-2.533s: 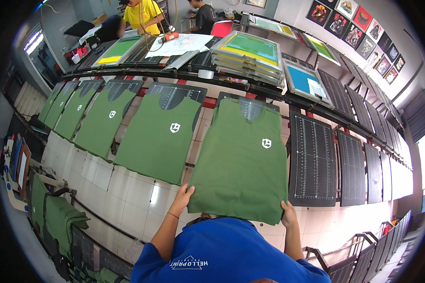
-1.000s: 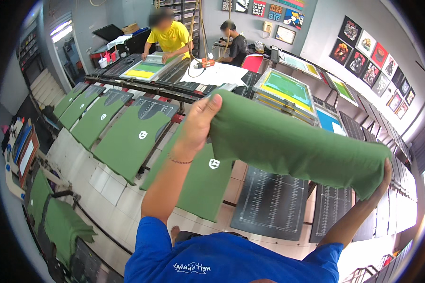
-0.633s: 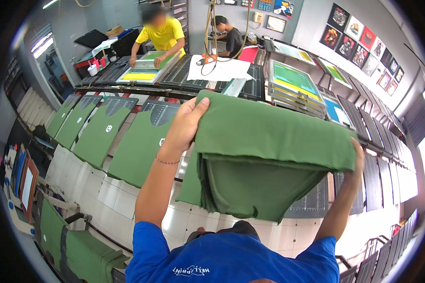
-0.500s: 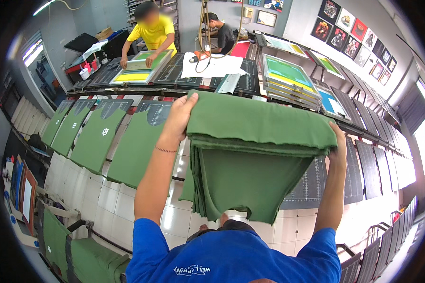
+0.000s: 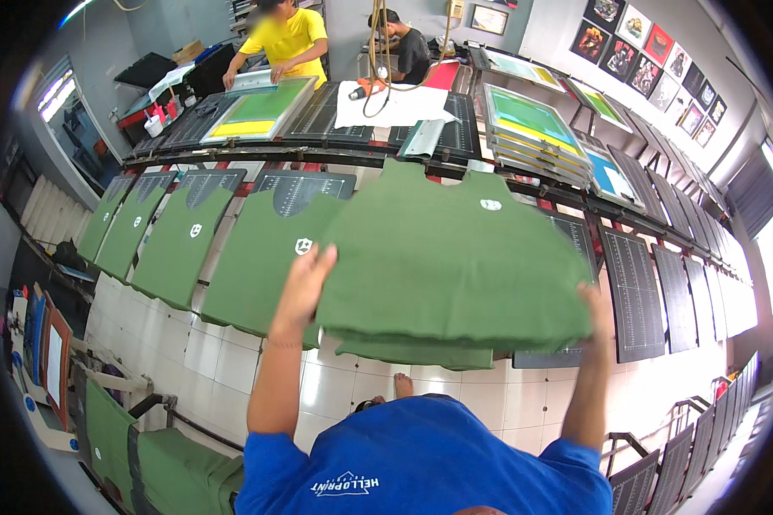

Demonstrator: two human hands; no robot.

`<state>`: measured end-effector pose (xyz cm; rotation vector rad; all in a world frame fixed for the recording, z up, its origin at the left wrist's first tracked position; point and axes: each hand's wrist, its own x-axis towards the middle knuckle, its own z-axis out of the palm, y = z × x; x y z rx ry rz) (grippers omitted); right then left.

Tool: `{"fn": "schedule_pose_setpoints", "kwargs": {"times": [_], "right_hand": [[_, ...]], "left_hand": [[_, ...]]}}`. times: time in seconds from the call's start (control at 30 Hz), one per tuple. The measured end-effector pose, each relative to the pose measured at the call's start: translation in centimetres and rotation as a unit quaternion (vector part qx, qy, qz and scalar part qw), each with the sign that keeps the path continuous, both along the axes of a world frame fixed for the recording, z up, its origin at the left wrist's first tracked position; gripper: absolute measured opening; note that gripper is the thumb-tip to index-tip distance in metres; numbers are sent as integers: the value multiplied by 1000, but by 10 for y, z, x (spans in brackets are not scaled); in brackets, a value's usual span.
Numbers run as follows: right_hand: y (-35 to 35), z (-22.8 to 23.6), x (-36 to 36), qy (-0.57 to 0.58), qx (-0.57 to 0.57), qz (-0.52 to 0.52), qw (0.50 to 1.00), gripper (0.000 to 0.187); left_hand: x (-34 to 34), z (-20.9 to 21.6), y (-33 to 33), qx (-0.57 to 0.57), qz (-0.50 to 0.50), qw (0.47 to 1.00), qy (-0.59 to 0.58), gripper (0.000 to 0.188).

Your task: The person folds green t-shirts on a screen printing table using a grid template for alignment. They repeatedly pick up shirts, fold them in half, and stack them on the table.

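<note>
A stack of green shirt panels spreads out in front of me, its near edge showing several layers. Its narrow neck end points away, and a small white print shows on its upper right. My left hand grips the stack's left edge, thumb and fingers closed on the cloth. At the opposite edge, my right hand holds the cloth too, somewhat blurred. Beneath the stack, another green piece shows at the near side. Just left of my left hand, a green panel with a white emblem lies on a black gridded board.
More emblem-marked green panels lie on boards leftward. Black boards line the right. Beyond the rail are a stack of framed screens, a white cloth with an orange-black tool, and two people. Hanging cables drop over the far table.
The stack, folded and raised half a second ago, has swung down and opened flat, bringing its white print into view. Both my hands have moved lower and nearer me, still holding it.
</note>
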<state>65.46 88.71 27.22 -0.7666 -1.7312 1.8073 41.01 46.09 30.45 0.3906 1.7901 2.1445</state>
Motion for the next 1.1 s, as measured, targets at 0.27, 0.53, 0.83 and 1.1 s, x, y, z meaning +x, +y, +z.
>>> {"fn": "schedule_pose_setpoints", "kwargs": {"times": [0.27, 0.53, 0.83, 1.1], "right_hand": [[-94, -212, 34, -80, -294, 61, 950, 35], [-89, -221, 66, -174, -317, 101, 927, 36], [-76, -245, 78, -245, -330, 136, 901, 33], [-58, -301, 30, -134, -158, 24, 978, 54]], "left_hand": [[61, -274, -56, -87, 17, 979, -182, 31], [83, -288, -81, -123, 7, 972, -198, 28], [84, -322, -100, -133, -36, 962, -235, 35], [54, -297, -56, -116, 85, 985, -94, 73]]}}
